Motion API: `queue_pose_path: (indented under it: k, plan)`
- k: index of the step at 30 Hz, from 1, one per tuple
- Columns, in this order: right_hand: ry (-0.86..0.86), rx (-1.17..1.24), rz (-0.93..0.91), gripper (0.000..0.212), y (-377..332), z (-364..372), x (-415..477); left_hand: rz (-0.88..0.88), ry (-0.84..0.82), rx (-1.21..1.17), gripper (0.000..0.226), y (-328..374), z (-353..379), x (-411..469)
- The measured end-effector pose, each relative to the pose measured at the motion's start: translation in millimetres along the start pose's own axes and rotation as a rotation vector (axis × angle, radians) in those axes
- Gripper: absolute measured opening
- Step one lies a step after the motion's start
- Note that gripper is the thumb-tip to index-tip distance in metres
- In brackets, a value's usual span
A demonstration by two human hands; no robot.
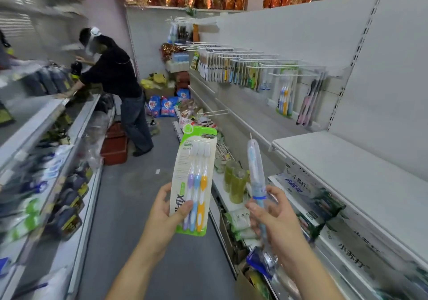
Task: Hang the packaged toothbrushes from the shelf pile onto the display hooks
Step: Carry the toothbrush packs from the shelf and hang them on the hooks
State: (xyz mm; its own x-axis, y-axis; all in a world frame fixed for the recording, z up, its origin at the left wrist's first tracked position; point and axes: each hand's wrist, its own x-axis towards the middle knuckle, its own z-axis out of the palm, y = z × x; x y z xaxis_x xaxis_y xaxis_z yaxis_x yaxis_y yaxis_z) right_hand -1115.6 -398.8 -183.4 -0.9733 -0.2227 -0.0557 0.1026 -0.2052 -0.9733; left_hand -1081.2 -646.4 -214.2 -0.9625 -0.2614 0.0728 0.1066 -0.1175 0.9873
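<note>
1. Our left hand [165,209] grips the three-pack [195,179] low on its card. The thumb lies across the front and the fingers are curled behind. The pack stands upright over the aisle, well apart from the hooks [254,61].
2. Our right hand [273,214] pinches the tube pack [254,170] near its lower half, thumb against fingers. It is also upright, just beside the three-pack and not touching it.
3. Handling, three-pack: we judge it light. The card backing looks fairly stiff and the clear blister glossy, so probably a little slippery. A low grip lets the top sway; a hold nearer the middle should steady it.
4. The green hang tab [188,128] sits at the top edge. Its hole is too small to make out here. We should keep our fingers off that end so a hook can pass through.
5. Handling, tube pack: slim, light, smooth clear plastic. It may roll between the fingers, so a firm pinch looks wise. We cannot tell what hanging feature its top has.
6. Target: hooks on the right wall, beside the hung packs [286,98].
</note>
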Motion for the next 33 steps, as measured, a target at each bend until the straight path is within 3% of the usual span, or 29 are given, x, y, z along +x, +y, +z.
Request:
queue_pose_path:
  k: [4, 7, 10, 15, 20, 25, 28, 33]
  plan:
    - [0.037, 0.079, 0.007, 0.02, -4.7, -21.2, 64.4, -0.018, 0.005, 0.031, 0.064, -6.0, 22.0, 58.8]
    - [0.068, 0.048, 0.014, 0.023, -8.0, -35.1, 99.1, -0.026, 0.012, 0.042, 0.081, -8.4, 37.2, 94.5]
    - [0.072, 0.041, 0.017, 0.028, -8.6, -40.5, 122.6, -0.031, 0.004, 0.065, 0.085, -12.2, 46.1, 122.1]
    - [0.088, 0.015, 0.003, 0.036, -8.4, -43.5, 161.5, -0.053, -0.067, 0.081, 0.06, -15.3, 45.5, 168.4]
    - [0.114, -0.079, -0.033, 0.047, -9.9, -28.9, 209.1, -0.061, -0.136, 0.082, 0.079, -16.7, 30.4, 228.5]
    - [0.154, -0.128, -0.025, 0.064, -6.7, 5.3, 267.7, -0.045, -0.207, 0.102, 0.067, -24.4, 3.2, 300.3]
    - [0.242, -0.123, -0.047, 0.048, -4.2, 27.0, 306.1, -0.027, -0.265, 0.098, 0.069, -25.3, -16.9, 350.5]
    - [0.326, -0.113, -0.056, 0.047, -10.6, 55.7, 353.0, -0.031, -0.329, 0.067, 0.062, -31.5, -41.3, 424.2]
